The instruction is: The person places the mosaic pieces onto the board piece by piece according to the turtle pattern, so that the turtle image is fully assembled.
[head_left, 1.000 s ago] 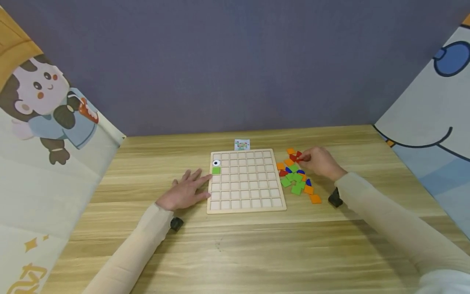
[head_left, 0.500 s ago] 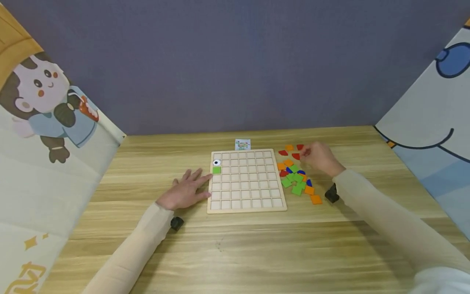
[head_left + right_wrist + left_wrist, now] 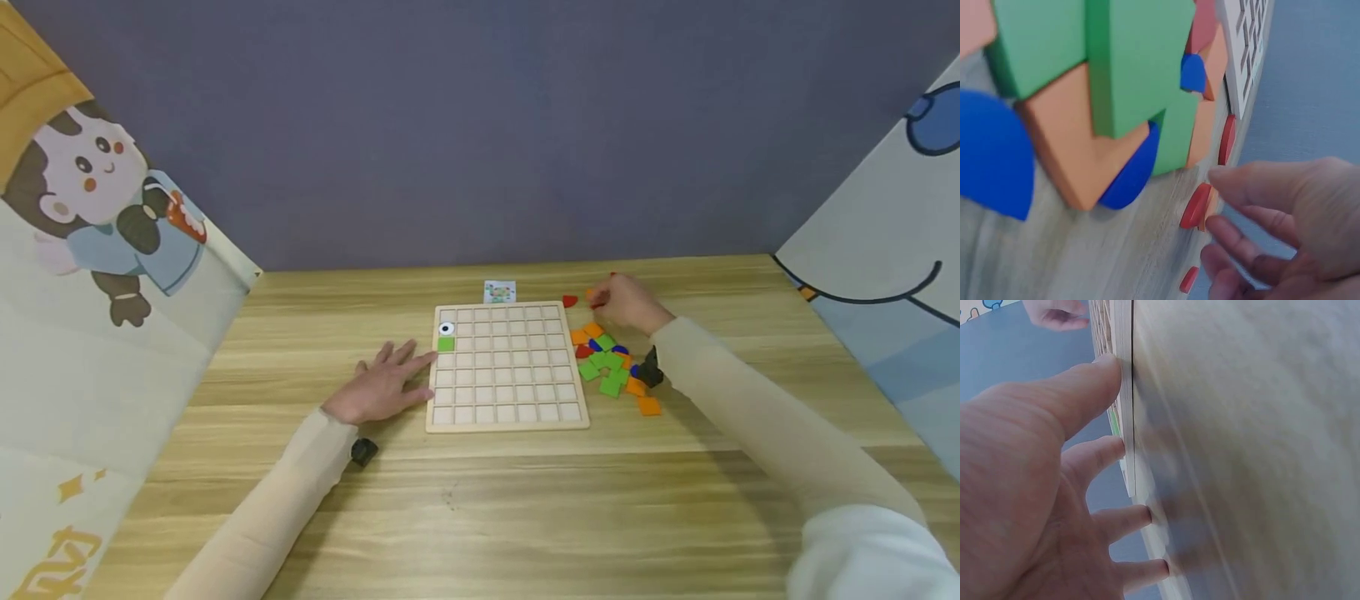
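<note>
My left hand (image 3: 378, 390) lies flat with spread fingers, its thumb and index fingertip touching the left edge of the wooden grid board (image 3: 512, 427). On the board's left column sit a white eye tile (image 3: 446, 328) and a green square tile (image 3: 446, 344). Beyond the tile pile, my right hand (image 3: 626, 302) hovers low over a red rounded tile (image 3: 1195, 206). In the right wrist view its thumb and index tips stand apart beside that tile, with no grip visible. A second red tile (image 3: 570, 301) lies by the board's far right corner, and another red tile (image 3: 1189, 279) lies past the fingers.
Green tiles (image 3: 613, 382), orange tiles (image 3: 649, 406) and blue rounded tiles (image 3: 994, 153) are heaped right of the board, some overlapping. A small picture card (image 3: 499, 292) lies behind the board. A dark panel (image 3: 480, 142) closes off the table's far side.
My right hand has shifted away from me and slightly left. The red tiles, bunched together a second ago, are spread apart, one now nearer the board's corner. My left hand has stayed put.
</note>
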Motion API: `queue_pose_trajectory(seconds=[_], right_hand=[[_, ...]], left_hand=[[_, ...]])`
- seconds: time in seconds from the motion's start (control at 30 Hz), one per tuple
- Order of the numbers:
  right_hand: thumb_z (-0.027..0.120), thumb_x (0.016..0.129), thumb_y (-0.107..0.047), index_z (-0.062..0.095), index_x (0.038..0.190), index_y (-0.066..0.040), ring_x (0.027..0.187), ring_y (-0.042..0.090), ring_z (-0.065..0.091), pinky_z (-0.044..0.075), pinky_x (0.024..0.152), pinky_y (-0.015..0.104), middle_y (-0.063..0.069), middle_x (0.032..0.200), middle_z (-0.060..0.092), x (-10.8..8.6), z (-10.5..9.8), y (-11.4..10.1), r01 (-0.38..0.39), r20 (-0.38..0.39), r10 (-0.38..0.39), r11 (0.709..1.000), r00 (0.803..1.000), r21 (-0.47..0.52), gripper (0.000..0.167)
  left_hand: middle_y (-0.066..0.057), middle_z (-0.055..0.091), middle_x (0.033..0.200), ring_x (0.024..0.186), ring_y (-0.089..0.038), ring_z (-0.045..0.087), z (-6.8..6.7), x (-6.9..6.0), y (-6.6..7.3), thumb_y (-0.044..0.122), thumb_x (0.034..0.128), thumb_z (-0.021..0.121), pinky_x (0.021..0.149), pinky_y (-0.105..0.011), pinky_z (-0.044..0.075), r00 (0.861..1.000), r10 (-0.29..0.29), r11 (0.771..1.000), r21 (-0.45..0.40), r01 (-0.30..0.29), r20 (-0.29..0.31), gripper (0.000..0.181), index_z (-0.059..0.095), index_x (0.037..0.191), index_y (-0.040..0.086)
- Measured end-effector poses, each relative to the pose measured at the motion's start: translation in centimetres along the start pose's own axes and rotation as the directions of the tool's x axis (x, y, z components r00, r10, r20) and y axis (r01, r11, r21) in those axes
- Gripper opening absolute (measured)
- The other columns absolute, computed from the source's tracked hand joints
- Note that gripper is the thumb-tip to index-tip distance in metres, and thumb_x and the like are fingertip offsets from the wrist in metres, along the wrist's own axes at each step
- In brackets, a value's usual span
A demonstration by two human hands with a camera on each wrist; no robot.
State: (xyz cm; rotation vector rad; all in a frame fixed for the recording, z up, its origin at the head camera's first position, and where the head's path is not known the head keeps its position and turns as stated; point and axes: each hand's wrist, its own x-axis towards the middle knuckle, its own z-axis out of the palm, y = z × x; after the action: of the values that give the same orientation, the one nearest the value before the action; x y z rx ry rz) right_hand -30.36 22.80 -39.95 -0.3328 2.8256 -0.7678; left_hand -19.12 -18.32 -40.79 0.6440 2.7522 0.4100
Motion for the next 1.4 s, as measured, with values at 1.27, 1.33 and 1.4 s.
queue_pose_trajectory(seconds=[1.27,1.33,1.4], right_hand=[[0.068,0.084,-0.015,0.065,0.095,-0.010,0.080,0.016,0.059,0.051,0.070,0.030,0.002,0.088,0.063,4.7,7.1,-13.4,0.342,0.179,-0.379,0.917,0.908,0.207,0.012],[0.068,0.084,-0.014,0.065,0.094,-0.009,0.079,0.016,0.060,0.051,0.069,0.030,0.002,0.087,0.063,5.3,7.6,-14.0,0.357,0.190,-0.395,0.911,0.899,0.206,0.011],[0.068,0.083,-0.014,0.066,0.094,-0.008,0.078,0.016,0.060,0.051,0.068,0.029,0.002,0.086,0.064,5.8,8.0,-14.3,0.360,0.195,-0.398,0.911,0.896,0.202,0.012]], left_hand=[[-0.015,0.008,0.156,0.137,-0.048,0.003,-0.1,0.3,0.2,0.048,0.0952,0.049,0.095,-0.077,0.011,1.000,-0.021,1.000,-0.004,0.021,0.017,0.064,0.026,0.151,0.026],[-0.015,0.008,0.156,0.137,-0.048,0.003,0.0,0.4,0.1,0.049,0.0951,0.049,0.095,-0.077,0.011,1.000,-0.021,1.000,-0.002,0.021,0.014,0.064,0.026,0.151,0.026],[-0.015,0.009,0.156,0.137,-0.049,0.004,0.1,0.5,0.1,0.050,0.0948,0.049,0.095,-0.077,0.012,1.000,-0.019,1.000,0.000,0.019,0.009,0.064,0.027,0.151,0.027]])
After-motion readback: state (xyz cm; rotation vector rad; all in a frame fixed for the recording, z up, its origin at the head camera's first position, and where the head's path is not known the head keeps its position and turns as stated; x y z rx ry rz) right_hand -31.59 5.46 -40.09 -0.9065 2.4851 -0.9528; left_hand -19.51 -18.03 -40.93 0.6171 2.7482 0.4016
